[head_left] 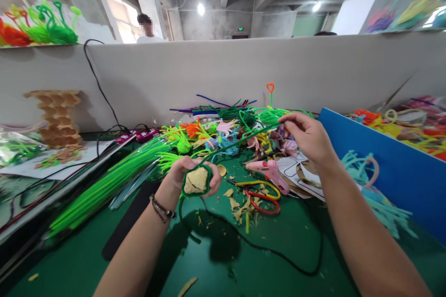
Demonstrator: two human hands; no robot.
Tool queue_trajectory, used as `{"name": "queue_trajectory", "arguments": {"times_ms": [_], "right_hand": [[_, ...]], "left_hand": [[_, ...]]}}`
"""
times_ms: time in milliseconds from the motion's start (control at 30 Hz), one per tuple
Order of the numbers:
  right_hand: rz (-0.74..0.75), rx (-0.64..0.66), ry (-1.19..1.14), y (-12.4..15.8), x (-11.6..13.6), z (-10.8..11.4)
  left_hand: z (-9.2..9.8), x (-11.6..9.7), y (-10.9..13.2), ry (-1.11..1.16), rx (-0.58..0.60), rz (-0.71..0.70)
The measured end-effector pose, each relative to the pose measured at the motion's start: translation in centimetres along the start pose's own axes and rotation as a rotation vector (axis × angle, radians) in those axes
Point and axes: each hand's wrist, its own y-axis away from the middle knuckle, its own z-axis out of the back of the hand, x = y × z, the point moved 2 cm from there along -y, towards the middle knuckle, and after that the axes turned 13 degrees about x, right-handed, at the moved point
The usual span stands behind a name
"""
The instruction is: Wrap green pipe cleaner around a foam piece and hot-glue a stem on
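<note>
My left hand (190, 174) is closed round a tan foam piece (196, 180) ringed by a dark green pipe cleaner (240, 139). That pipe cleaner runs up and to the right to my right hand (308, 137), whose fingers pinch its far end above the pile. A pink glue gun (270, 170) lies on the green table (244, 260) between my hands, beside red and yellow scissors (261, 194) and tan foam scraps (240, 206).
A pile of coloured pipe cleaners (226, 127) lies at the back. Long light green stems (114, 178) lie at left, a blue board (383, 167) at right. A black cable (265, 248) crosses the table. A grey partition (223, 74) stands behind; a person (146, 28) is beyond it.
</note>
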Motion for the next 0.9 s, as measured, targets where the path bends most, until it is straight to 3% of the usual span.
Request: {"name": "queue_trajectory", "arguments": {"times_ms": [100,300,533,600,800,900], "right_hand": [[-0.032,-0.106,-0.095,-0.2,-0.5,1.0],[-0.082,-0.296,-0.230,-0.2,-1.2,4.0],[-0.053,-0.296,-0.265,0.0,-0.8,4.0],[-0.025,-0.262,-0.237,0.1,-0.5,3.3],[0.080,0.009,-0.203,1.3,2.4,0.0],[0.089,0.283,-0.591,2.4,4.1,-1.6]], "left_hand": [[0.0,-0.2,0.0,-0.022,-0.015,0.033],[-0.1,-0.5,-0.3,0.021,-0.114,-0.087],[0.1,-0.6,-1.2,0.057,-0.320,-0.165],[0.1,-0.6,-1.4,0.061,-0.336,-0.174],[0.4,-0.6,-1.5,0.076,-0.359,-0.206],[0.6,-0.6,-1.2,0.085,-0.359,-0.220]]}}
